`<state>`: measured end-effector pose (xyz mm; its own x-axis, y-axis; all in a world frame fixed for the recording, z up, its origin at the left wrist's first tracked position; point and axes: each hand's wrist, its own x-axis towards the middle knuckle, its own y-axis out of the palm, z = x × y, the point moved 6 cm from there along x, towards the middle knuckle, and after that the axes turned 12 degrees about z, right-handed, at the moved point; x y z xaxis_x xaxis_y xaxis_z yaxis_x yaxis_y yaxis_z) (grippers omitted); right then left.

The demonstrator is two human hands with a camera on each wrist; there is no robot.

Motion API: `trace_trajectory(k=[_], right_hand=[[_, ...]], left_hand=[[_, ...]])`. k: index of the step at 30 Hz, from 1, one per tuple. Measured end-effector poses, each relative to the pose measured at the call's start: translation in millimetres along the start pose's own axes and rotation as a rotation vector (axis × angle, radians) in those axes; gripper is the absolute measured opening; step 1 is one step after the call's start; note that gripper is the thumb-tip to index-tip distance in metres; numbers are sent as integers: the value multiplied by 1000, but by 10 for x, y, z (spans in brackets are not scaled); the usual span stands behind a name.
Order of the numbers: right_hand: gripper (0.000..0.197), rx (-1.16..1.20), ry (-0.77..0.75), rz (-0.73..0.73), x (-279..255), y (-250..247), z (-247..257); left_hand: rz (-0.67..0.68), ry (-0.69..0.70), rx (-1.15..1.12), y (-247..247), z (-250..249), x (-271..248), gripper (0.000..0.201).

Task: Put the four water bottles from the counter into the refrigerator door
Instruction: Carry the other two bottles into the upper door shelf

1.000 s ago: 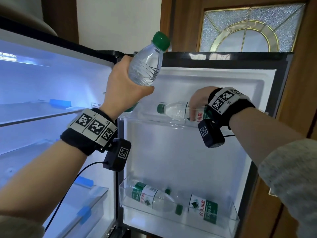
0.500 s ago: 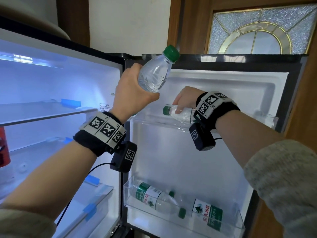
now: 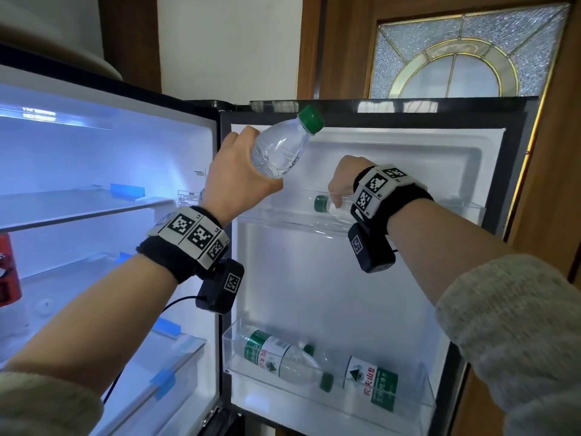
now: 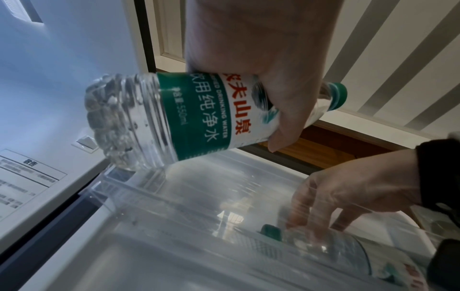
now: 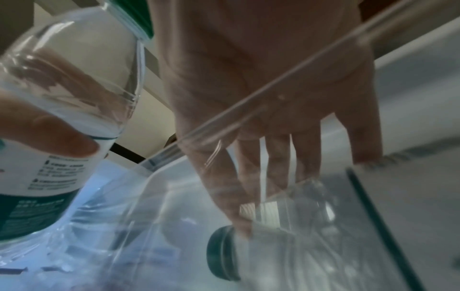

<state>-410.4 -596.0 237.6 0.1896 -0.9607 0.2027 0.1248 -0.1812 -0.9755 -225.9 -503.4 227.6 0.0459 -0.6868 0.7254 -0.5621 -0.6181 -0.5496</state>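
The left hand holds the last bottle tilted above the upper door shelf. The right hand's relaxed fingers touch the lying bottle; better to lower the base first, left of its cap.

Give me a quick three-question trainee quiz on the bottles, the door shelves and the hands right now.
1. True or false: the left hand grips a bottle not yet in any door shelf.
2. How many bottles lie in the lower door shelf?
3. The right hand is: A) idle at the fridge top, B) on the bottle lying in the upper door shelf, C) reaching the red can.

Key: 1 true; 2 two; 3 B.
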Motion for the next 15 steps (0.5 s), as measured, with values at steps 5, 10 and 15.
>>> trace_trajectory(k=[5, 10, 15], right_hand=[[13, 168, 0, -52, -25, 14, -27], [28, 583, -298, -177, -90, -12, -19], [47, 1010, -294, -210, -127, -88, -150]], left_hand=[[-25, 17, 52, -20, -34, -13, 55], [-103, 142, 285, -92, -193, 50, 58], [-76, 242, 454, 50, -297, 179, 55]])
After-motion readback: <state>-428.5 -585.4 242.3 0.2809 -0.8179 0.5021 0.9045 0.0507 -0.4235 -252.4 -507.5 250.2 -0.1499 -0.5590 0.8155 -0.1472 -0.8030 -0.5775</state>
